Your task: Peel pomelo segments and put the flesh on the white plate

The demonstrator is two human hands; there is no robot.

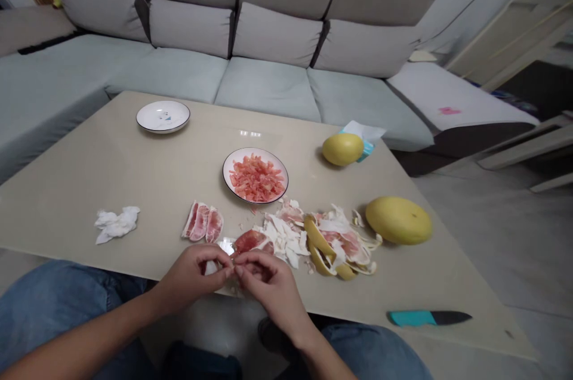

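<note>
My left hand (193, 277) and my right hand (268, 283) meet at the table's near edge, fingers pinched together on a pomelo segment (249, 241) with pink flesh and white membrane. Just beyond them lies a heap of white pith and yellow peel (323, 239). Two or three peeled pink segments (203, 222) lie to the left of the heap. Behind those stands a white plate of pink pomelo pieces (255, 176).
Two whole yellow pomelos (398, 220) (342, 148) sit on the beige table (89, 177) at the right. A knife with a teal handle (427, 317) lies near the right front edge. A crumpled tissue (116, 223), an empty plate (163, 116) and a grey sofa (268, 40) are behind.
</note>
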